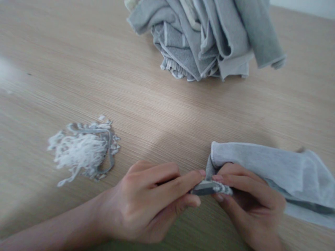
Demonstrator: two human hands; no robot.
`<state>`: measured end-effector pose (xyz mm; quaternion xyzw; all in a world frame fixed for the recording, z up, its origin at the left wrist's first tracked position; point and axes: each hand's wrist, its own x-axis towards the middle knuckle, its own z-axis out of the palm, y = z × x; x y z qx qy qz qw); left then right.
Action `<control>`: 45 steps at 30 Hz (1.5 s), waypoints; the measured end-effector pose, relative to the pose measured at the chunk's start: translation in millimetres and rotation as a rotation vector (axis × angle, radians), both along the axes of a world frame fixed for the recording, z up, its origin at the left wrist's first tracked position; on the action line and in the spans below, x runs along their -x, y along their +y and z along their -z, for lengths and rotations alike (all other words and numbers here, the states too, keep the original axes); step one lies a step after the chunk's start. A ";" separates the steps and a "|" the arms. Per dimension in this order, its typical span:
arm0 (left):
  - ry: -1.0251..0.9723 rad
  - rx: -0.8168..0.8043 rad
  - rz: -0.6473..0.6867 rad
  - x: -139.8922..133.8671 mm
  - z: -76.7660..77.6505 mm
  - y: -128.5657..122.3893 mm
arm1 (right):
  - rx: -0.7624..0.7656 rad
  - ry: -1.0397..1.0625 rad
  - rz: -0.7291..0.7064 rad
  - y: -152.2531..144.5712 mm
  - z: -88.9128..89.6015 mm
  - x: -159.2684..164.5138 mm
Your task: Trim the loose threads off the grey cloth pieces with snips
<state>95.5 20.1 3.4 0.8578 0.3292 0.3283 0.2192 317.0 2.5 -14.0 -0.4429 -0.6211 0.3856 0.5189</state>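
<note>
A light grey knit fabric piece (243, 155) with a stitched edge lies on the table at the lower right, and its near end is bunched up between my two hands. My left hand (154, 198) comes in from the lower left, its thumb and fingers pinched on a dark grey, folded-looking part at that end. Just to the right, my right hand (248, 202) pinches the same end by a whitish, bumpy seam edge. The fingertips of both hands nearly meet. What lies inside the fingers is partly hidden.
On the wood-grain table (131, 104), a heap of folded grey fabric pieces (199, 42) stands at the top centre. To the left lies a small tangle of white and grey thread trimmings (81, 150), with short scraps around it.
</note>
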 end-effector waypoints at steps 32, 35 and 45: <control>-0.111 0.167 0.043 11.8 -5.4 8.3 | -0.011 -0.044 -0.026 -2.0 5.8 0.8; -0.153 0.189 0.053 11.3 -4.8 12.2 | -0.025 -0.037 -0.024 -2.4 8.4 1.2; -0.171 0.254 -0.032 23.5 -16.7 21.1 | -0.052 -0.081 0.006 -0.5 14.6 0.1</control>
